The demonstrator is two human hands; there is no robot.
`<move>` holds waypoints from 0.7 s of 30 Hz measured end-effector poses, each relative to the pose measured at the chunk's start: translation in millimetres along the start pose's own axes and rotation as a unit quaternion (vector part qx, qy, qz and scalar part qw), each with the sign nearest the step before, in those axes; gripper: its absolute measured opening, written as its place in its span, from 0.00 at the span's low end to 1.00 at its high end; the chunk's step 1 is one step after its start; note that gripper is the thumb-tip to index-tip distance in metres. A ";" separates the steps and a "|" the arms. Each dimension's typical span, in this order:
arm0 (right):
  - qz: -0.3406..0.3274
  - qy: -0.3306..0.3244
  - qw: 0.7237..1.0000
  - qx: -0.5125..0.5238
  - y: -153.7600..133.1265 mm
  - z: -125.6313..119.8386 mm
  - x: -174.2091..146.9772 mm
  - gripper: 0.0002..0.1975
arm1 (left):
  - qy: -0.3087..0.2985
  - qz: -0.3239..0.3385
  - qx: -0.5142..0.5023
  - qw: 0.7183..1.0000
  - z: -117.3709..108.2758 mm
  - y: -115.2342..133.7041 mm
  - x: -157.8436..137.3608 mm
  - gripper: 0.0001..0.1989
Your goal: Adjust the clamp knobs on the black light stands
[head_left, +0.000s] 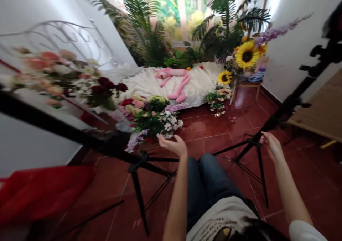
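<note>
My left hand (175,146) is raised palm up with its fingers spread and nothing in it. It is close to the white blossoms (168,123) of a mixed flower arrangement (145,114) on the floor, but I cannot tell whether it touches them. My right hand (271,145) is loosely curled beside the black tripod (251,141) on the right, with some space between thumb and fingers. Nothing shows in it, and contact with the tripod is unclear. Ahead, a pink plush toy (173,73) with long limbs lies across a cream cloth (205,77).
Another black tripod (144,157) slants across the left, near a red cloth (45,191). Peach and dark red flowers (66,70) stand left; sunflowers (247,54) stand right near a wooden stool (247,84). Palm fronds (141,16) hang behind. The floor (213,139) is red tile.
</note>
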State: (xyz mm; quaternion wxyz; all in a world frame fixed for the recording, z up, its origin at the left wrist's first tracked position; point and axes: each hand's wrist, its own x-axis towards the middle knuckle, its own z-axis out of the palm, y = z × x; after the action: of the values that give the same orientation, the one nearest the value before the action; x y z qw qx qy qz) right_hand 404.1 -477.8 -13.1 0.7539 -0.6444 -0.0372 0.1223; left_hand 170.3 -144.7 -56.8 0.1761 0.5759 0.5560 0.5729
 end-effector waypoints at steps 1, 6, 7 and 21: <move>0.000 0.011 1.000 0.006 -4.0 -6.9 0.8 0.18 | -0.044 0.025 -0.026 0.998 15.5 18.3 -19.5 0.31; -0.006 0.015 1.000 0.025 -10.9 -28.2 0.3 0.17 | -0.212 0.144 -0.183 0.949 72.2 119.3 -106.0 0.26; -0.007 0.012 1.000 0.028 -10.3 -31.0 0.0 0.17 | -0.241 0.159 -0.211 0.934 78.3 137.4 -120.8 0.25; 0.034 -0.003 0.994 0.105 -24.2 -35.0 12.6 0.16 | -0.618 0.174 -0.385 0.663 122.1 282.4 -238.5 0.29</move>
State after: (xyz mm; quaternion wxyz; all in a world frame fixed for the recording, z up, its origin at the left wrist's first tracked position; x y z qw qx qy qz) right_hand 427.0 -512.0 3.5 0.8130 -0.5618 -0.0050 0.1530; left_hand 464.2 -382.8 35.4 0.5823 0.7651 -0.0609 0.2681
